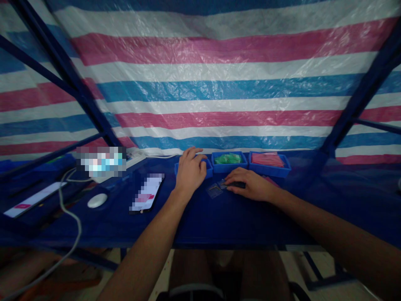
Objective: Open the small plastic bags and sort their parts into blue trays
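Note:
My left hand (191,169) is over the leftmost small blue bin (209,170), covering most of it. Its fingers are bent and slightly apart, and nothing shows in them; the bin's contents are hidden. On the tabletop, my right hand (250,184) is closed around a slim black object (237,184), whose kind I cannot make out. Just left of those fingertips lie small clear plastic pieces (214,190), flat on the blue table (219,221). Behind the right hand, a middle bin (229,169) holds green packets (228,158).
A third blue bin (283,170) contains pink sheets (266,159). Pink material (272,181) shows behind my right wrist. To the left lie a phone (147,194), a white oval object (97,200), another device (34,200) and a white cable (77,221). Striped sheeting (219,88) hangs behind.

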Demonstrator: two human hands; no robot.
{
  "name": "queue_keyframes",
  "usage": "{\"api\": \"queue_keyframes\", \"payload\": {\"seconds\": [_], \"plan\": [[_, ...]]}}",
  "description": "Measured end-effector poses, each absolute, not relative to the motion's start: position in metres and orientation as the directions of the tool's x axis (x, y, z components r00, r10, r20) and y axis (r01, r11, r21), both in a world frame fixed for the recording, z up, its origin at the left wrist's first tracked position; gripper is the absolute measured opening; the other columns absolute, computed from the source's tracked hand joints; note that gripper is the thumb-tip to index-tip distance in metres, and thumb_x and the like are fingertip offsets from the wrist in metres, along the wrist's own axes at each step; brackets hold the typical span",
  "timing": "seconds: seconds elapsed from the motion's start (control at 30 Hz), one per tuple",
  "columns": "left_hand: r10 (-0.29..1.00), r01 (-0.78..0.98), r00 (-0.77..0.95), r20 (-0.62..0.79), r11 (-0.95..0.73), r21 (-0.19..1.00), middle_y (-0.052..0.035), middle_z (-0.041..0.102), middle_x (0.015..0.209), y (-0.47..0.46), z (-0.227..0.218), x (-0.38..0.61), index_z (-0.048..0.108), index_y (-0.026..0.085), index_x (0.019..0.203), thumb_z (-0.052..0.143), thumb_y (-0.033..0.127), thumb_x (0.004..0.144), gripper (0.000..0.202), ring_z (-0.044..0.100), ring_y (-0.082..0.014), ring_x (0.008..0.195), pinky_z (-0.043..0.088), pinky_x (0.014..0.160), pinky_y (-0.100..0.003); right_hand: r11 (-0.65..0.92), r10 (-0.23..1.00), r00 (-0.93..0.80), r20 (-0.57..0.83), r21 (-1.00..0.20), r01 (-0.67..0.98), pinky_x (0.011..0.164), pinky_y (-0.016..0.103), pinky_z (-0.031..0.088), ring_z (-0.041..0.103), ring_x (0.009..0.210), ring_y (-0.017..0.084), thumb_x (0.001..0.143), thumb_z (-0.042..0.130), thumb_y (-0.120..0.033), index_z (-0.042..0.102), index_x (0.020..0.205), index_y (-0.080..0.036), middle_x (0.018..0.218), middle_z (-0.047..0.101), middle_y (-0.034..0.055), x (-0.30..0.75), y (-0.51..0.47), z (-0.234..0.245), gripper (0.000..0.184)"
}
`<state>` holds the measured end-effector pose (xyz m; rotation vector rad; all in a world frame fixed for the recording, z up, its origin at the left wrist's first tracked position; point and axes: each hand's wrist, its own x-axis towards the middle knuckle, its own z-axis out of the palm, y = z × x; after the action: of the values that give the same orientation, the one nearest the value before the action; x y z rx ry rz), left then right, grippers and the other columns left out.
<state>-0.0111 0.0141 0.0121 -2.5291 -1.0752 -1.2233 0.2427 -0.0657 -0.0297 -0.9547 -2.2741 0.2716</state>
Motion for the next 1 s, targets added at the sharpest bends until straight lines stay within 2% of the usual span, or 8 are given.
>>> {"api": "queue_keyframes", "payload": {"seconds": [0.1, 0.23, 0.4, 0.57, 0.73, 0.83, 0.9, 1.0], "plan": [[0.434, 0.447, 0.545, 0.717, -0.874, 0.190, -0.0090, 0.069, 0.129, 0.000, 0.012, 0.002, 0.074, 0.020, 0.116, 0.049, 0.011, 0.096, 0.033, 0.056, -0.0265, 0.132, 0.043, 0.119, -0.049, 0.716, 0.693, -0.515, 0.504, -0.404, 0.569, 0.100, 0.046, 0.054, 0.070, 0.110, 0.027, 0.101, 0.063, -0.029, 0.077, 0.111, -0.028, 0.114, 0.078, 0.0077, 0.242, -0.064, -0.029, 0.018], [0.375, 0.271, 0.659, 0.652, -0.927, 0.260, -0.0104, 0.071, 0.122, -0.015, 0.008, 0.019, 0.072, 0.021, 0.122, 0.048, 0.014, 0.098, 0.034, 0.062, -0.0268, 0.122, 0.049, 0.112, -0.048, 0.709, 0.702, -0.520, 0.487, -0.400, 0.581, 0.103, 0.048, 0.053, 0.069, 0.111, 0.028, 0.093, 0.073, -0.031, 0.075, 0.114, -0.028, 0.114, 0.077, 0.0082, 0.242, -0.065, -0.028, 0.021], [0.388, 0.239, 0.675, 0.627, -0.919, 0.313, -0.0104, 0.073, 0.119, -0.020, 0.004, 0.026, 0.071, 0.021, 0.121, 0.048, 0.021, 0.103, 0.029, 0.065, -0.0265, 0.118, 0.050, 0.109, -0.046, 0.664, 0.737, -0.461, 0.495, -0.399, 0.633, 0.093, 0.043, 0.055, 0.072, 0.102, 0.027, 0.094, 0.064, -0.019, 0.075, 0.106, -0.027, 0.106, 0.078, 0.0071, 0.244, -0.066, -0.027, 0.018], [0.439, 0.253, 0.659, 0.611, -0.894, 0.370, -0.0099, 0.075, 0.119, -0.021, 0.003, 0.026, 0.071, 0.021, 0.121, 0.048, 0.028, 0.107, 0.028, 0.067, -0.0256, 0.118, 0.051, 0.109, -0.044, 0.590, 0.781, -0.333, 0.528, -0.452, 0.669, 0.086, 0.041, 0.054, 0.072, 0.092, 0.026, 0.094, 0.062, -0.022, 0.072, 0.100, -0.025, 0.099, 0.077, 0.0066, 0.246, -0.065, -0.027, 0.012], [0.521, 0.239, 0.622, 0.584, -0.837, 0.492, -0.0089, 0.077, 0.123, -0.019, -0.004, 0.030, 0.068, 0.024, 0.130, 0.064, 0.036, 0.100, 0.032, 0.073, -0.0259, 0.114, 0.057, 0.102, -0.042, 0.528, 0.813, -0.136, 0.567, -0.617, 0.584, 0.082, 0.039, 0.054, 0.072, 0.088, 0.025, 0.099, 0.059, -0.032, 0.071, 0.101, -0.026, 0.096, 0.077, 0.0044, 0.247, -0.062, -0.026, 0.014], [0.575, 0.177, 0.620, 0.534, -0.765, 0.619, -0.0063, 0.080, 0.112, -0.016, -0.009, 0.033, 0.064, 0.024, 0.136, 0.069, 0.029, 0.096, 0.040, 0.077, -0.0234, 0.102, 0.061, 0.094, -0.038, 0.485, 0.849, -0.043, 0.527, -0.744, 0.460, 0.078, 0.038, 0.055, 0.071, 0.084, 0.024, 0.100, 0.061, -0.046, 0.070, 0.100, -0.026, 0.093, 0.076, 0.0038, 0.248, -0.061, -0.026, 0.022], [0.615, 0.129, 0.601, 0.511, -0.705, 0.697, -0.0052, 0.081, 0.106, -0.014, -0.012, 0.035, 0.064, 0.024, 0.134, 0.067, 0.024, 0.097, 0.038, 0.078, -0.0215, 0.097, 0.062, 0.092, -0.036, 0.457, 0.877, -0.034, 0.480, -0.810, 0.366, 0.078, 0.037, 0.056, 0.071, 0.084, 0.023, 0.098, 0.064, -0.051, 0.070, 0.100, -0.026, 0.091, 0.076, 0.0034, 0.248, -0.060, -0.027, 0.026], [0.660, 0.083, 0.558, 0.503, -0.648, 0.757, -0.0056, 0.080, 0.103, -0.012, -0.013, 0.036, 0.065, 0.022, 0.131, 0.068, 0.024, 0.096, 0.036, 0.078, -0.0207, 0.094, 0.062, 0.090, -0.035, 0.421, 0.905, -0.028, 0.425, -0.882, 0.213, 0.084, 0.036, 0.058, 0.073, 0.089, 0.022, 0.089, 0.076, -0.050, 0.069, 0.103, -0.025, 0.095, 0.077, 0.0039, 0.248, -0.058, -0.027, 0.029]]}}
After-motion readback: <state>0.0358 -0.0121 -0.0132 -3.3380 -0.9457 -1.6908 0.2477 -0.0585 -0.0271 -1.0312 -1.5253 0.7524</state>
